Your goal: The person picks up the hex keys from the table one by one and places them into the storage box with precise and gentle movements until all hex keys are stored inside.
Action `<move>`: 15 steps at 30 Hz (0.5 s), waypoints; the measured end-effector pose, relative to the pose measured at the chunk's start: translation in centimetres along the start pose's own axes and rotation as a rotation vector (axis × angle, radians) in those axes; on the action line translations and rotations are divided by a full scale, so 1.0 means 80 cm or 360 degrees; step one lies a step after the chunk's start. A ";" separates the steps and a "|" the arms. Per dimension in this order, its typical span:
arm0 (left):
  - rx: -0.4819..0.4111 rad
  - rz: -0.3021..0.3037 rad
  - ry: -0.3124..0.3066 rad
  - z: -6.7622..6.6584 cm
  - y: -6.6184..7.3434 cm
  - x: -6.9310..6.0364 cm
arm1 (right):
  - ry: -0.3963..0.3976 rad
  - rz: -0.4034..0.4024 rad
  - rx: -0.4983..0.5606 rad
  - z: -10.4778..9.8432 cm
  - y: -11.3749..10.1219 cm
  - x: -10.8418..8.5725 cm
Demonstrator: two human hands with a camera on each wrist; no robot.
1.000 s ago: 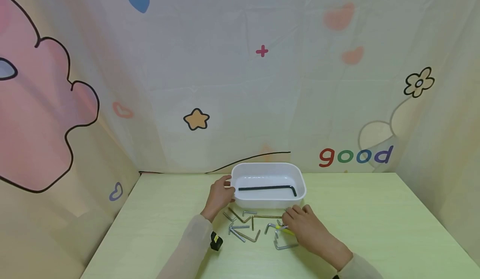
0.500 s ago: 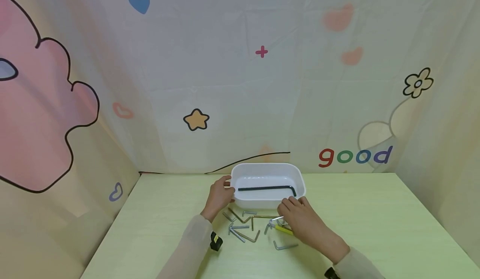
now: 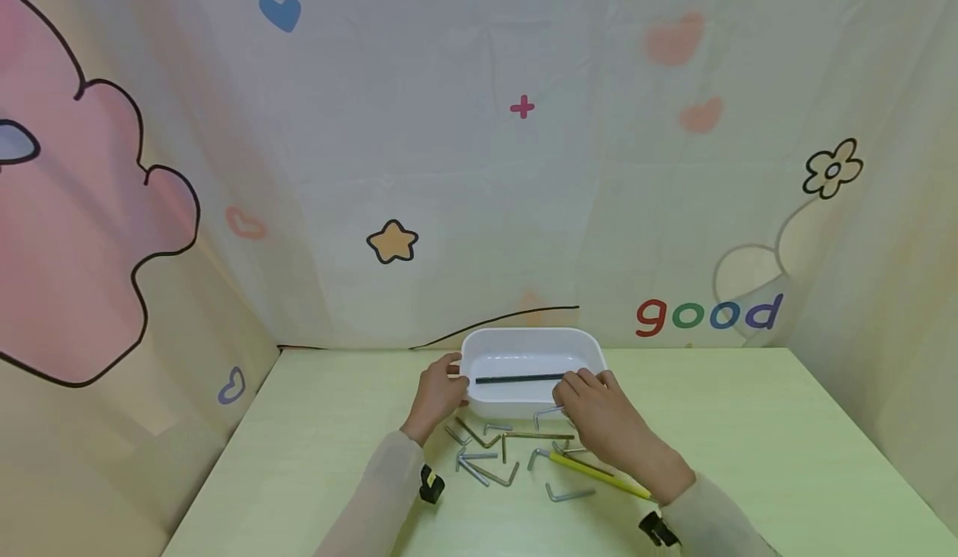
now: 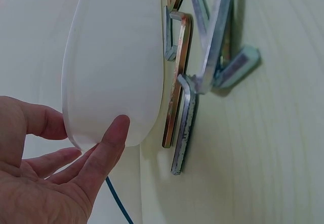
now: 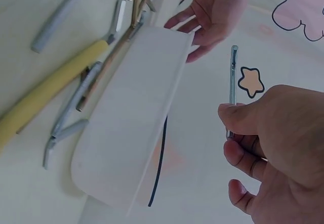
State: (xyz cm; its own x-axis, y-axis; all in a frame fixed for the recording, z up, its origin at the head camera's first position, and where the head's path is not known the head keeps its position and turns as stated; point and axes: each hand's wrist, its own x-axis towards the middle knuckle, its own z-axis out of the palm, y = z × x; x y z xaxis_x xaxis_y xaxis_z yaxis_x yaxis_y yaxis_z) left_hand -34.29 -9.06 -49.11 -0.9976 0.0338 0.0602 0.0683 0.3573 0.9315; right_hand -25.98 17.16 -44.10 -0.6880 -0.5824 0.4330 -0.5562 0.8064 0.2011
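Note:
My left hand (image 3: 437, 392) is at the left end of the white tray (image 3: 524, 408); in the left wrist view its fingers (image 4: 115, 133) and thumb touch the tray's end wall (image 4: 111, 72). My right hand (image 5: 283, 148) pinches a silver hex key (image 5: 233, 77) between thumb and fingers. In the head view that right hand (image 3: 609, 420) is over the tray's front right edge, the silver key (image 3: 548, 411) sticking out to its left. A long black hex key (image 3: 516, 378) lies inside the tray, its bent end hidden behind the right hand.
Several silver and brass-coloured hex keys (image 3: 490, 474) lie loose on the table (image 3: 314, 457) in front of the tray. A key with a yellow sleeve (image 3: 599, 474) lies below my right hand. A patterned curtain (image 3: 449, 166) hangs directly behind the tray.
My right hand has risen from the loose keys to the tray's front right edge, carrying a silver key. The yellow-sleeved key is more exposed. My left hand has stayed at the tray.

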 end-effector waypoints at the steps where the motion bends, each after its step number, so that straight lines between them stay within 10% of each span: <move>1: -0.0002 0.0000 -0.0004 0.000 0.000 0.000 | 0.0002 0.0006 0.0002 -0.002 0.001 0.002; 15: 0.0006 0.0011 0.0008 0.001 0.000 -0.001 | -0.0061 0.0141 0.0076 -0.005 0.020 0.033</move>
State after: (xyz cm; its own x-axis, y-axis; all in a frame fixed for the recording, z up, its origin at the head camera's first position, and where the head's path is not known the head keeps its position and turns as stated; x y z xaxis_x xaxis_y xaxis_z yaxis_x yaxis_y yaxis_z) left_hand -34.24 -8.97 -49.16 -0.9971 0.0314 0.0686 0.0753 0.3604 0.9298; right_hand -28.51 16.92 -42.32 -0.7525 -0.5131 0.4130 -0.5131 0.8498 0.1209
